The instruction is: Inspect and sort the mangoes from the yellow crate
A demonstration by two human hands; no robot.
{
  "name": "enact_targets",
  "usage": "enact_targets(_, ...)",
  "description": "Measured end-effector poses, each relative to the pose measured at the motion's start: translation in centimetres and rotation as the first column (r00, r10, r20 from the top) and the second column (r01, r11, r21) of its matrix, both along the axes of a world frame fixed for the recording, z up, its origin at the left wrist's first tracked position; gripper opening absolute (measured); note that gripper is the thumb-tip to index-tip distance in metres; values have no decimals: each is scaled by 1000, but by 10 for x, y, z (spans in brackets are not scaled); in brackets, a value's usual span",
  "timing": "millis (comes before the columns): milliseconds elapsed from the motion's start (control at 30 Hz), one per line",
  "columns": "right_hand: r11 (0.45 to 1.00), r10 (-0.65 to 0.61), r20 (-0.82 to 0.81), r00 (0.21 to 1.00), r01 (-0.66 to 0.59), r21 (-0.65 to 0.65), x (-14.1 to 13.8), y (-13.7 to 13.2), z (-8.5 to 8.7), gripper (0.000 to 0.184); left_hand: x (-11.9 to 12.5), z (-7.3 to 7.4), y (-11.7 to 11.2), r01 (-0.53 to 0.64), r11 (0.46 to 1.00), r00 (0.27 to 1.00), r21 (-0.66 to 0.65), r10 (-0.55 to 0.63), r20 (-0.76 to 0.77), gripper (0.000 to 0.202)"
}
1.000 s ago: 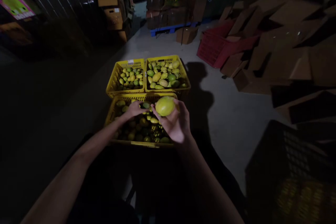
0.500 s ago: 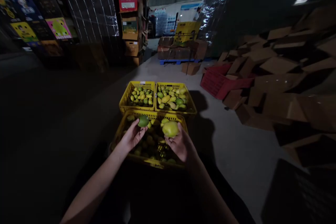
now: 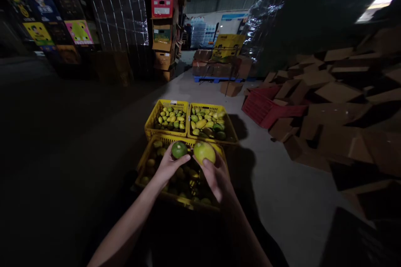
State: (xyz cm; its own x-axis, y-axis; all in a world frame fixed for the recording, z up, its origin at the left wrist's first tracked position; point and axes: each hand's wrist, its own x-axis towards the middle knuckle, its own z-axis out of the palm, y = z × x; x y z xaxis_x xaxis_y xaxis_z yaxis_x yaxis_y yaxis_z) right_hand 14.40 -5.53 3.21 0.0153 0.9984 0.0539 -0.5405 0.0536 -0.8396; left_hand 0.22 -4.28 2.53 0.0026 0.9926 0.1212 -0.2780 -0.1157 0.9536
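Note:
My left hand (image 3: 169, 166) is closed around a dark green mango (image 3: 179, 149), its stem end turned up towards me. A larger yellow-green mango (image 3: 203, 152) sits in the grip of my right hand (image 3: 215, 175), thumb across its near side. The two fruits are close together, side by side, over the near yellow crate (image 3: 142, 167). That crate holds more mangoes, mostly in shadow. Behind it stand a left yellow crate (image 3: 151, 122) with smaller green and yellow mangoes and a right yellow crate (image 3: 231, 131) with larger ones.
A red crate (image 3: 260, 106) lies tilted on the right beside a heap of flattened cardboard boxes (image 3: 338, 119). Further back are a blue pallet (image 3: 216, 79) with boxes and a tall carton stack (image 3: 162, 37). Grey concrete floor (image 3: 275, 175) surrounds the yellow crates.
Both hands have come closer together with their mangoes. The green mango has turned so its stem end faces me, and my right thumb now lies across the yellow-green one. The view has shifted slightly.

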Motion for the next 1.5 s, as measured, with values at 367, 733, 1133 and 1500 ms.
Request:
enact_targets(367, 927, -285, 531, 798, 89, 365, -5, 2, -10, 56, -11, 5, 0, 75, 960, 971, 269, -9, -240, 53)
enact_targets(733, 958, -206, 477, 854, 76, 277, -10, 2, -9, 64, -15, 1, -1, -62, 956, 936, 288, 156, -316, 51)
enact_targets(1133, 975, 85, -209, 974, -125, -186, -8, 12, 3, 26, -9, 9, 5, 276, 905, 815, -325, -41, 577, 32)
enact_targets(1500, 932, -4, -291, 957, -102, -349, -13, 20, -12, 12, -13, 6, 11, 368, 842, 690, -393, 36, 723, 24)
